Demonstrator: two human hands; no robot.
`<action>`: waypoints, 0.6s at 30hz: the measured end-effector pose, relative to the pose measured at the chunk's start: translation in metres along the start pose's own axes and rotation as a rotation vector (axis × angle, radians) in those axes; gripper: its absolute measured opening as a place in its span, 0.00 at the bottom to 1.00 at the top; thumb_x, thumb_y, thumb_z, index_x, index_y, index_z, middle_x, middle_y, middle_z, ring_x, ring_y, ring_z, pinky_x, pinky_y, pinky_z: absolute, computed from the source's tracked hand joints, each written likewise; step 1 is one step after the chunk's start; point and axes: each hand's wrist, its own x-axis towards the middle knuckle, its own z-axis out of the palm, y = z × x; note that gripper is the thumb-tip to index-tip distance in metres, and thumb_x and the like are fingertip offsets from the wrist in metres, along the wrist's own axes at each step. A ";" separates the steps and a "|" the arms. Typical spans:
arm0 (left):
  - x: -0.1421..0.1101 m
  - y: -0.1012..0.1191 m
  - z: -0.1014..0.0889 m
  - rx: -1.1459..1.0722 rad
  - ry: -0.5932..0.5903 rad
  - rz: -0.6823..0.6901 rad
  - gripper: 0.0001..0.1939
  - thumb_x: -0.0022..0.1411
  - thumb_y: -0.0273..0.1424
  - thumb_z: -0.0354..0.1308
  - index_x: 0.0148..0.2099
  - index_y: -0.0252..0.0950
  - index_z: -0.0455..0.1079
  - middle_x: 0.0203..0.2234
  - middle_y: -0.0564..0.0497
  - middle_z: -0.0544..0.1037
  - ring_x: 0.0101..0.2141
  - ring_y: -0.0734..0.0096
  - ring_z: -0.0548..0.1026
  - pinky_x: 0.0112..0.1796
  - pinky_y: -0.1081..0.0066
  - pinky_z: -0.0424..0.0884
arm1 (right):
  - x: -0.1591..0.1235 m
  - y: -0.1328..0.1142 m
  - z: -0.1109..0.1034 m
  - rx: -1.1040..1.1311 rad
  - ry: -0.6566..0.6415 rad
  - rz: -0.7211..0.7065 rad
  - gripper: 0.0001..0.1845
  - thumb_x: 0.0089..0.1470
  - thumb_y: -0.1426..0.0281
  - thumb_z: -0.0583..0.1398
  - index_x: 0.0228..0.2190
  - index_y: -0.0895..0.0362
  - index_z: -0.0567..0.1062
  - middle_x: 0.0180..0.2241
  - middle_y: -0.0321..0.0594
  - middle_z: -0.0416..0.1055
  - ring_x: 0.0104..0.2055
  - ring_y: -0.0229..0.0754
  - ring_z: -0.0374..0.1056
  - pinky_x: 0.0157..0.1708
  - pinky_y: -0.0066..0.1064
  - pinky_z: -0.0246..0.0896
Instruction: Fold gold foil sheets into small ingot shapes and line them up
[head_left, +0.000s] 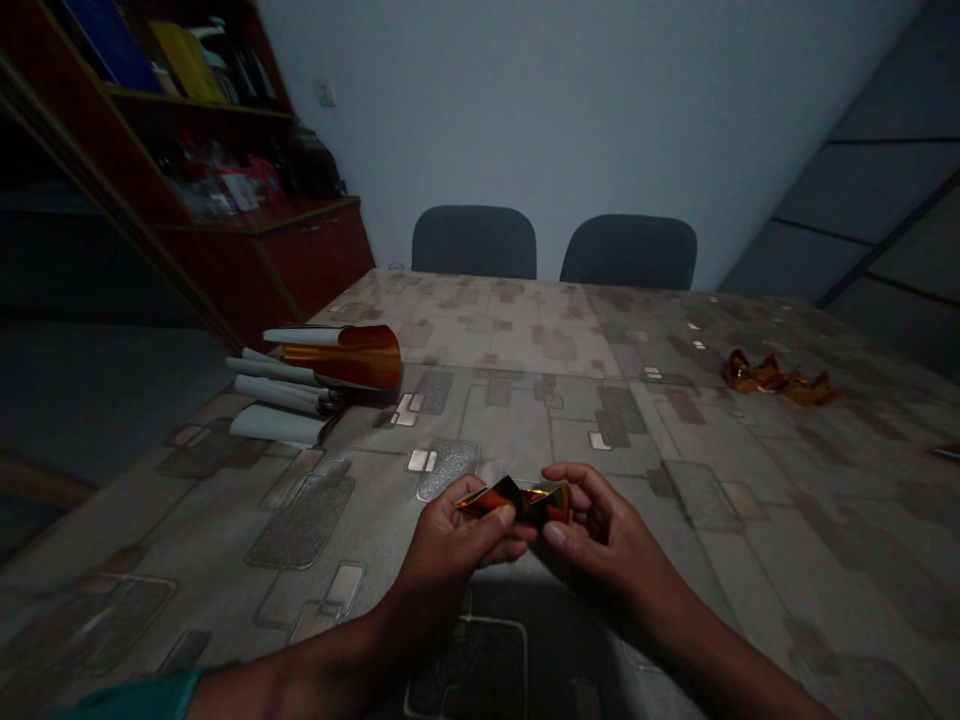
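On my feed, the person's left hand (457,560) and right hand (607,540) meet at lower center of the frame, both raised just above the table. Between them sits a folded strip of gold-and-red metallic foil (517,503). The left hand has a narrow pinch on the strip's left end, between thumb and fingers, and the right hand's curled fingers close narrowly around its right end. The strip is creased and bent, and its shiny surface catches the light. Up and left of the hands, a curled sheet of the same foil (360,357) lies on a stack of rolled white sheets (277,400), near the table's left edge. Crumpled foil scraps (776,380) lie at the right, well apart from the hands. The table's patterned covering (525,420) runs toward two dark chairs (555,245), with a red wooden cabinet (262,255) at upper left.
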 end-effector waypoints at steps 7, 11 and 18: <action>-0.001 0.004 0.003 0.010 -0.015 -0.034 0.20 0.48 0.37 0.74 0.33 0.33 0.68 0.27 0.49 0.81 0.28 0.72 0.80 0.31 0.76 0.76 | -0.001 -0.004 0.005 -0.046 0.023 -0.051 0.14 0.52 0.62 0.65 0.37 0.53 0.69 0.29 0.32 0.66 0.29 0.37 0.64 0.28 0.28 0.58; -0.002 0.006 0.002 0.001 -0.031 -0.032 0.18 0.51 0.36 0.73 0.38 0.32 0.70 0.30 0.48 0.82 0.30 0.70 0.81 0.32 0.75 0.77 | -0.003 -0.001 0.002 -0.048 0.047 -0.055 0.16 0.53 0.63 0.64 0.43 0.51 0.69 0.33 0.35 0.69 0.31 0.39 0.65 0.29 0.29 0.58; 0.001 0.003 -0.002 0.021 -0.001 -0.016 0.17 0.51 0.37 0.73 0.34 0.32 0.71 0.28 0.48 0.82 0.29 0.73 0.80 0.33 0.77 0.75 | -0.001 0.000 0.000 0.060 -0.003 -0.008 0.27 0.51 0.63 0.67 0.50 0.51 0.66 0.37 0.39 0.73 0.36 0.43 0.70 0.35 0.34 0.61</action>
